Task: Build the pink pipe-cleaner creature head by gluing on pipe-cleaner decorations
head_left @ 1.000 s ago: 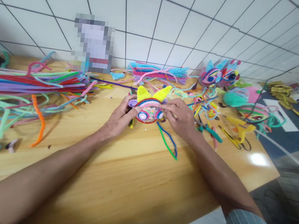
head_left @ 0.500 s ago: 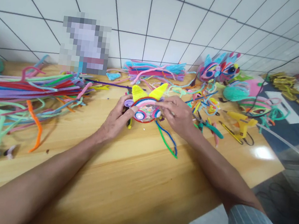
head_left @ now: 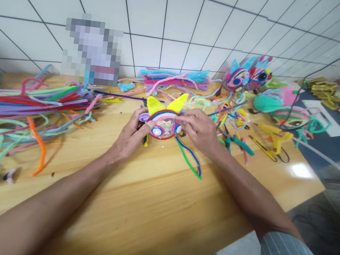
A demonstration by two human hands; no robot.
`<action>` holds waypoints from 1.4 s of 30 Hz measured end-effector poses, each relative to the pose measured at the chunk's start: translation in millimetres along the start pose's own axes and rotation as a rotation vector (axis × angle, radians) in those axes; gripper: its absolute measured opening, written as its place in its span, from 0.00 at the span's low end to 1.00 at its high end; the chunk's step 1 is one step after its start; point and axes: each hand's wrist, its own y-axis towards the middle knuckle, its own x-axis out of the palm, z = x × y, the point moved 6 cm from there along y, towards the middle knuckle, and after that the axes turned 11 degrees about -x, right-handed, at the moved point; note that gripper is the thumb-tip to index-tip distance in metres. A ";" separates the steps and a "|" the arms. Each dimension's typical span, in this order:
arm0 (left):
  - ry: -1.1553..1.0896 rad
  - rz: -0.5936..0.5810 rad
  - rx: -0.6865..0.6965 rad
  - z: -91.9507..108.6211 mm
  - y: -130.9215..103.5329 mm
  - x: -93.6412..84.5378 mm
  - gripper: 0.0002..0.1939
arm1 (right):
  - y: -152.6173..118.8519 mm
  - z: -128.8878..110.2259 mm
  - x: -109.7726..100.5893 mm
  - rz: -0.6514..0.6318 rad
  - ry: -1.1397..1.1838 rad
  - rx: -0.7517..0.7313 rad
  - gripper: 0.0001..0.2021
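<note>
We look from head height, forward and down, near above the worktop, toward the tiled wall behind.

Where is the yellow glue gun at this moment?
In the head view, the yellow glue gun lies at right on the wooden table, to the right of the teal-handled pliers.

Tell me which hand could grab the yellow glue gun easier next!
Probably the right hand: the yellow glue gun lies off to the right, nearer to it. The left hand is farther away, gripping the yellow-eared craft.
</note>
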 end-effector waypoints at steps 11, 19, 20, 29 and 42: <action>-0.003 -0.001 -0.009 -2.2 -0.1 -1.0 0.25 | 0.3 1.3 2.3 -0.023 0.000 0.014 0.14; -0.017 -0.011 -0.016 -2.4 0.9 0.4 0.26 | -0.8 1.6 3.1 -0.032 0.044 0.064 0.13; -0.015 -0.013 -0.017 -1.9 1.0 0.5 0.27 | -0.8 1.6 3.1 -0.036 0.047 0.072 0.13; 0.016 -0.008 -0.024 -1.5 0.3 0.5 0.27 | 1.6 -6.2 1.8 -0.121 0.011 0.032 0.16; -0.018 -0.037 -0.009 3.1 -0.4 4.5 0.26 | 2.2 -19.5 2.4 -0.270 -0.061 -0.065 0.24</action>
